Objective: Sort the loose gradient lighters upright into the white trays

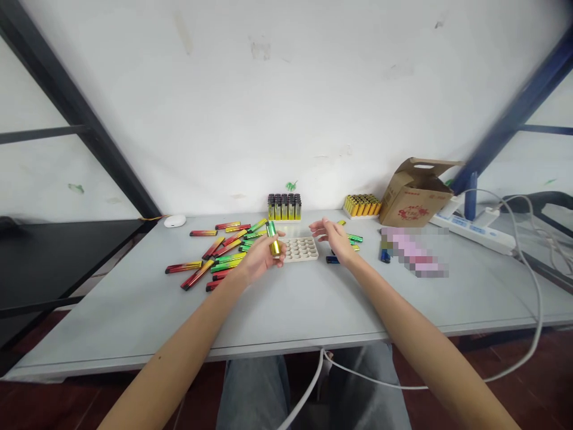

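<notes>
My left hand [260,259] is closed around a shiny green-and-yellow lighter [273,240], held upright at the left edge of a pale tray [301,258] with rows of holes. To the right of the tray is my right hand [336,237], its fingers apart and nothing seen in them. Below and beside it lie green lighters [355,238] and a dark blue lighter [332,260], partly covered by the hand. Left of my left hand, several loose red-and-yellow lighters [197,275] and green-and-yellow lighters [229,258] are scattered on the table.
Against the wall stand a block of black-topped lighters [285,207] and a tray of yellow lighters [363,205]. An open cardboard box [414,200] and a white power strip [477,232] with cables are at the right. A white case [175,221] sits back left on the grey table [304,304].
</notes>
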### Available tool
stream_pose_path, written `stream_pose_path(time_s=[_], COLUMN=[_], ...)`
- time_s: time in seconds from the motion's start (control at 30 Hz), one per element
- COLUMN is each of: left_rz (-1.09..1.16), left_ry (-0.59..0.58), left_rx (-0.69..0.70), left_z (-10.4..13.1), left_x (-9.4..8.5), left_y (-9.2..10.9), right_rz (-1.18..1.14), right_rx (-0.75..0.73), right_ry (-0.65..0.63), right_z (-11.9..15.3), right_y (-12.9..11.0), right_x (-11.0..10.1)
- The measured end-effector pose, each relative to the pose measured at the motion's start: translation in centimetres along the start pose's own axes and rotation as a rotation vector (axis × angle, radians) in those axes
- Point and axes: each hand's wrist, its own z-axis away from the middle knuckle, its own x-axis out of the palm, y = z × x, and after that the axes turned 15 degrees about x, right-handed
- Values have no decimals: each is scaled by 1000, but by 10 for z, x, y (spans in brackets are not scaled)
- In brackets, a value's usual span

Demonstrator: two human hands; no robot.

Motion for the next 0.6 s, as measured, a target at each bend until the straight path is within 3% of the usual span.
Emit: stream_pose_path(time_s=[0.1, 0.2, 0.4, 0.6], left_rz=[4, 60, 80, 139], left_ry=[97, 163, 104, 1], left_rx=[83, 63, 46, -20], left_z=[-10, -23, -40, -28], left_x=[-6, -7, 1, 4], left_y=[3, 9, 12, 6], right_rz=[24, 41, 73, 83], right_rx=[-1, -2, -19, -52], right_ry=[-1, -6, -12, -3], right_z=[-2, -2, -3, -1], right_y=[2, 4, 7, 6], right_x=[1, 3, 4, 4])
